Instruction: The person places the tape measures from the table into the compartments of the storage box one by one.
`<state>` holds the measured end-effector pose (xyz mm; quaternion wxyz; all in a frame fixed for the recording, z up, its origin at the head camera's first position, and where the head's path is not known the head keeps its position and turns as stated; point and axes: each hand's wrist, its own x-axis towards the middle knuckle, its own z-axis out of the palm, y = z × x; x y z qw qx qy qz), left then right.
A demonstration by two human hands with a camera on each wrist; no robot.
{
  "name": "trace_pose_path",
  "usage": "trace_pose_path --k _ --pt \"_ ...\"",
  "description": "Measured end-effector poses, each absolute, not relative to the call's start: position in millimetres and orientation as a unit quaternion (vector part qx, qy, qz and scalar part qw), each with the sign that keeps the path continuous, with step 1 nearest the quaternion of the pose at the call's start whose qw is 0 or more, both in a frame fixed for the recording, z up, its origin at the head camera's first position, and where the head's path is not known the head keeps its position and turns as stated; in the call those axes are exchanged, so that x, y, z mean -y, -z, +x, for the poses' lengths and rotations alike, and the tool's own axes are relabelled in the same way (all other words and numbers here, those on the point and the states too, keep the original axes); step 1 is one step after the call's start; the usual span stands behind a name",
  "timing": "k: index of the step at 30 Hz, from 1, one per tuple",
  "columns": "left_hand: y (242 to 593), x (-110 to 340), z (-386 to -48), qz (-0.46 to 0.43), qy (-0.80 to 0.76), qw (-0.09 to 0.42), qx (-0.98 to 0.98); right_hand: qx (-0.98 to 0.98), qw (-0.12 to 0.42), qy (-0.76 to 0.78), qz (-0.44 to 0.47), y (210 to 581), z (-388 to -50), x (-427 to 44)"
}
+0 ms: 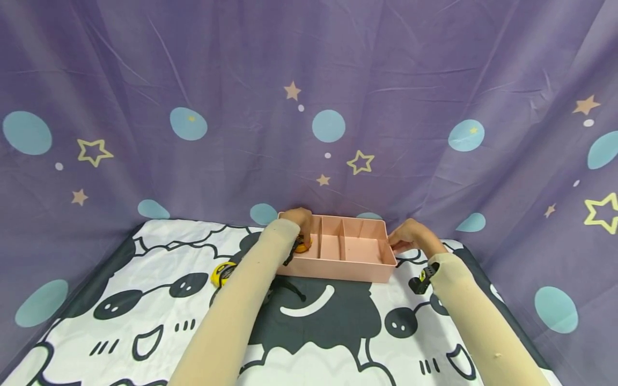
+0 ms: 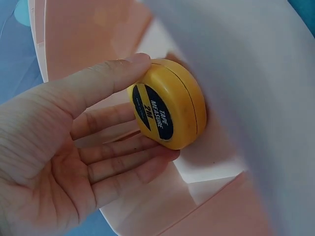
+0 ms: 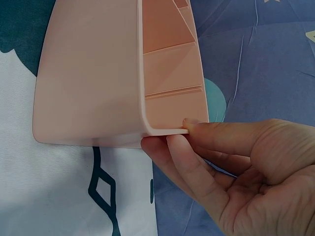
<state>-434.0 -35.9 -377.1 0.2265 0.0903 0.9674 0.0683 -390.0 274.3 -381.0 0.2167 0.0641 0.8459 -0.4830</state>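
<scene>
A pink divided box [image 1: 338, 269] stands at the back of the table. My left hand [image 1: 298, 221] reaches into its left compartment and holds a yellow tape measure [image 2: 167, 105] between thumb and fingers, inside the box walls. In the right wrist view my right hand [image 3: 236, 167] pinches the rim of the box's end wall [image 3: 167, 132], thumb inside and fingers outside. The middle and right compartments of the box hold nothing visible.
Another yellow tape measure [image 1: 222, 273] lies left of the box, partly behind the left sleeve. A black object [image 1: 289, 287] sits in front of the box. A purple curtain [image 1: 270, 134] hangs directly behind the table.
</scene>
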Motion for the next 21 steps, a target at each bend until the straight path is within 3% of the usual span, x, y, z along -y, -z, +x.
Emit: trace_pose_path --k 21 --pt "368.4 33.6 -421.3 0.124 -0.019 0.173 -0.977 -0.856 0.224 0.460 0.072 378.1 -390.4 -272.0"
